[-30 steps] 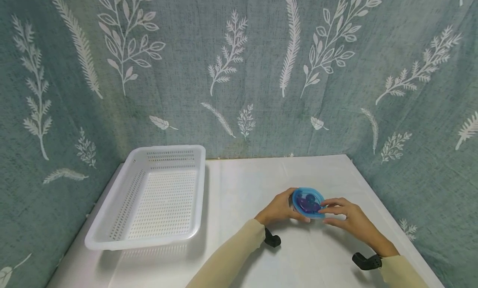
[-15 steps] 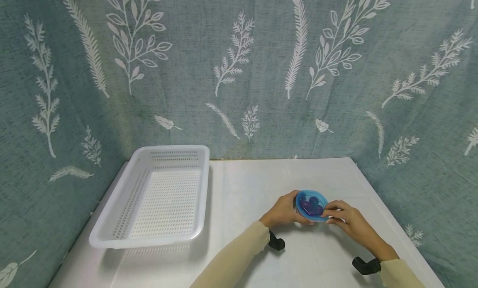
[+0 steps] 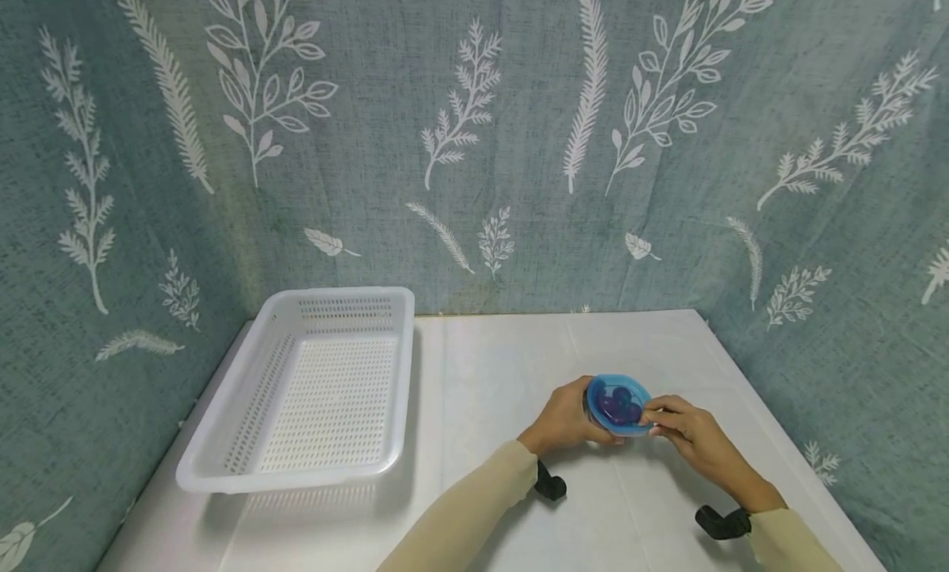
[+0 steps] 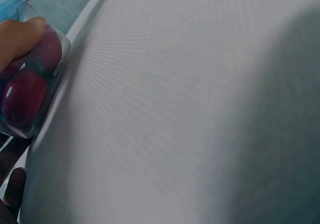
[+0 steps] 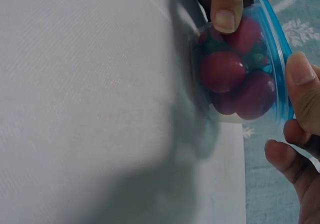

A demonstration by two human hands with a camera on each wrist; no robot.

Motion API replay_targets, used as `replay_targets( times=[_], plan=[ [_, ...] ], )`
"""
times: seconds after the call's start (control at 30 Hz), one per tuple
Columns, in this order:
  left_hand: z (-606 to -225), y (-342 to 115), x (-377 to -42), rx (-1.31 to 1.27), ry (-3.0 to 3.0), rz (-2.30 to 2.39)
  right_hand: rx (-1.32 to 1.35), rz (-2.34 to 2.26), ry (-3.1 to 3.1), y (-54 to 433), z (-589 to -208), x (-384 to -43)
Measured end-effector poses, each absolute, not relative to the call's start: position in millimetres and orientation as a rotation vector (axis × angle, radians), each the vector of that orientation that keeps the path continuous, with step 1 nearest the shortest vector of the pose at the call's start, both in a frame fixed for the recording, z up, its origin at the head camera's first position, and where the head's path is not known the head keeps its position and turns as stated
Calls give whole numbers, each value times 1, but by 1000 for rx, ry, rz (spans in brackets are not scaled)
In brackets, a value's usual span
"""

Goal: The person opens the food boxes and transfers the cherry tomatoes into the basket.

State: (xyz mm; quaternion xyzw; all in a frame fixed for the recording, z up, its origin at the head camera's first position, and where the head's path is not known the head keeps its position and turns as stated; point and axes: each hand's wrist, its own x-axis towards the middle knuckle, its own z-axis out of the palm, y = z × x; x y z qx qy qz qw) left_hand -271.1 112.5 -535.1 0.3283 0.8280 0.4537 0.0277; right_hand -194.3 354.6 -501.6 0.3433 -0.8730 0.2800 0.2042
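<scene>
A clear plastic container (image 5: 200, 98) with a translucent blue lid (image 5: 276, 34) is held tilted over the right part of the table. Round red fruits that look like tomatoes (image 5: 223, 71) show through its wall, with bits of green among them. My left hand (image 3: 567, 419) grips the container round its side, its thumb on the wall in both wrist views. From the right, my right hand (image 3: 700, 440) pinches the lid's near right edge between thumb and forefinger. The lid sits on the container. Through the blue, the contents look purple in the head view.
A white perforated plastic basket (image 3: 404, 366) stands on the left of the white table (image 3: 482, 366). Teal curtains (image 3: 371, 143) with white leaf prints rise behind the table and along both sides. Each wrist carries a black device (image 3: 550, 483).
My right hand's fingers, spread at the lid one second ago, have drawn together onto its edge. The left hand keeps its grip. The head view has shifted slightly.
</scene>
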Motion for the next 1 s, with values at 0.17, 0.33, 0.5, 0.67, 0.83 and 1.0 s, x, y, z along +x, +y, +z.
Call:
replay_targets(
  times=[0.17, 0.33, 0.5, 0.67, 0.83, 1.0],
  plan=[
    [-536, 113, -270, 1007, 2562, 1395, 960, 788, -2438, 355, -502, -194],
    [-537, 113, -268, 1002, 2552, 1394, 949, 803, -2446, 357, -505, -193],
    [-538, 115, -265, 995, 2554, 1406, 931, 828, -2454, 359, -507, -192],
    [-540, 117, -264, 1014, 2581, 1401, 940, 853, -2451, 359, -504, -191],
    [-538, 119, -267, 1018, 2588, 1377, 971, 949, -2383, 362, -487, -195],
    [-532, 119, -270, 981, 2582, 1342, 947, 898, -2444, 364, -469, -196]
  ],
)
